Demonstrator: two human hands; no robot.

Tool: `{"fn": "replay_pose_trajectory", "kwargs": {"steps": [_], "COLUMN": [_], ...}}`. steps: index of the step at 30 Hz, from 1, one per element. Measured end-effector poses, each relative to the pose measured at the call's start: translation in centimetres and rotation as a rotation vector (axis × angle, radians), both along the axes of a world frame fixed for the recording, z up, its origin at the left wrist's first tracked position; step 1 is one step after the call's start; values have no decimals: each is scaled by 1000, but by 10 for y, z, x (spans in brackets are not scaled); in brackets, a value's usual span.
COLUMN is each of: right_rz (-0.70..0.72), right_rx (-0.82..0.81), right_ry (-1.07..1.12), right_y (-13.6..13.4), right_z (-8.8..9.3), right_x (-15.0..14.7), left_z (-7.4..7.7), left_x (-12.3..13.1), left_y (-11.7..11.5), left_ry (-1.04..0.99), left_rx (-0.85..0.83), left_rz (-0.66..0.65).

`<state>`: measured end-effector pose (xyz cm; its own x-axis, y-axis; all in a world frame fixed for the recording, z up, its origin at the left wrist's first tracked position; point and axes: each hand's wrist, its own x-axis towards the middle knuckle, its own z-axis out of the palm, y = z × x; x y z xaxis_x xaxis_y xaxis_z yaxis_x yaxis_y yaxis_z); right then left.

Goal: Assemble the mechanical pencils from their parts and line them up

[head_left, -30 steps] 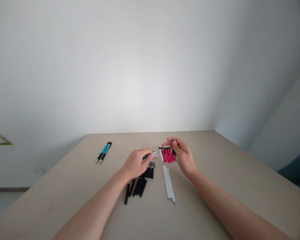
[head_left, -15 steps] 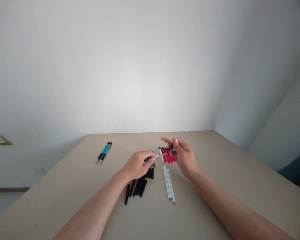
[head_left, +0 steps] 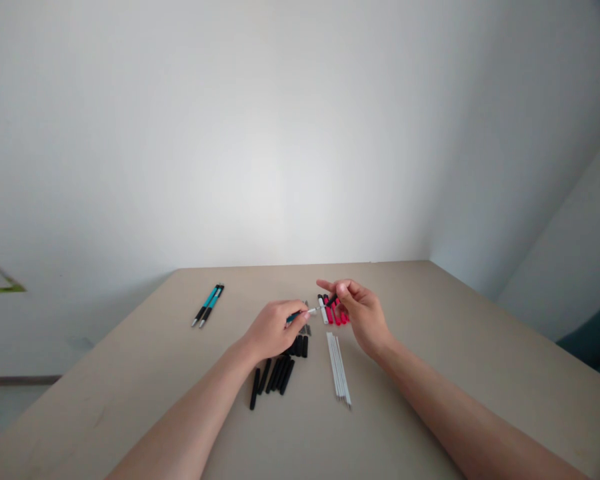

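My left hand [head_left: 277, 328] is closed round a blue pen barrel [head_left: 294, 317], with a white refill tip pointing right out of it. In a pinch of thumb and fingers, my right hand [head_left: 363, 310] has a black pen grip [head_left: 333, 300], its index finger stretched out to the left. The grip's near end meets the thin refill tip in front of the left hand. Beneath and behind the right hand lie red and white pen barrels [head_left: 329, 312], partly covered by its fingers. Small metal springs [head_left: 307, 329] show beside the left fingertips.
Black pen grips [head_left: 280, 375] lie in a loose row below my left hand, with shorter black pieces [head_left: 300, 347] above them. Several white refills [head_left: 338, 370] lie in a bundle nearer me. Two blue-and-black pens [head_left: 210, 305] rest at the left of the table [head_left: 145, 373].
My right hand has moved left, bringing the black grip onto the refill tip. My left hand has stayed nearly still with the blue barrel.
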<state>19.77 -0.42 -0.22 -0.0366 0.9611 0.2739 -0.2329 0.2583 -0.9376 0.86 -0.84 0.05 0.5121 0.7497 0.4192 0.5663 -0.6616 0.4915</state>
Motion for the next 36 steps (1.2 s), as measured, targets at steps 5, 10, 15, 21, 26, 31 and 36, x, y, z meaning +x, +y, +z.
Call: {"fn": "replay_pose_trajectory", "kwargs": {"steps": [5,10,15,21,26,31,36], "right_rz": [-98,-105,-140,-136,-40,-10,-21], "right_rx": [-22,-52,-42,-21,7,52,72], "right_ry": [-24,-20,-106,-178,-348,-416,-453], "right_y": [1,1,1,2,2,5,5], "right_z": [-1,1,2,-2,-9,-14,-14], "right_x": [2,1,4,4,-1,-1,0], "left_z": [-1,-2,-2,0,-1,-1,-1], "left_x": [-1,-1,-2,-1,1,0,0], "left_y": [0,2,2,1,0,1,2], "left_ry": [11,7,-5,-18,3,-7,2], "left_rx": [1,12,19,18,25,-24,-25], "left_rz": [31,55,53,49,37,40,85]}}
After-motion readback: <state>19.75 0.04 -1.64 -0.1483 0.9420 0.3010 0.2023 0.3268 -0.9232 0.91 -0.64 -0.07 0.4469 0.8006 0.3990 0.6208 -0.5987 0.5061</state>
